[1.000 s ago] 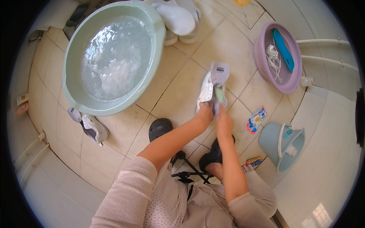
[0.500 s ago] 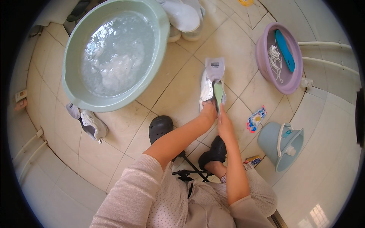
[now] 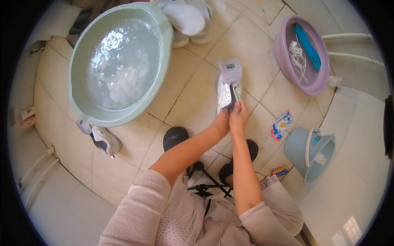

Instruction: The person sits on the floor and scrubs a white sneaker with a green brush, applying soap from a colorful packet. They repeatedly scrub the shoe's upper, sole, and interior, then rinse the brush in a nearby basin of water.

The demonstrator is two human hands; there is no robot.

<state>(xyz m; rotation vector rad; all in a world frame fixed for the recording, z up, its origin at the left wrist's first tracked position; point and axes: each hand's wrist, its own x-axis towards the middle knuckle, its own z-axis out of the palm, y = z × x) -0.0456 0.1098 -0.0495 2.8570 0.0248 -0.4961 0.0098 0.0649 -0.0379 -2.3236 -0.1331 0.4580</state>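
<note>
Two hands, left hand [image 3: 222,121] and right hand [image 3: 239,116], close fingers around a white-and-grey sneaker [image 3: 227,86]; a green-handled brush [image 3: 234,95] sits in the right.

Bright daylight fills the tiled floor [image 3: 193,88], and a patch of sun lies on it at the lower right. The soapy water in the pale green basin [image 3: 78,98] glitters with white glare, and shadows stay short and soft. The centre is sharp, while the fisheye bends tile lines and pipes toward a black, softly blurred rim.
</note>
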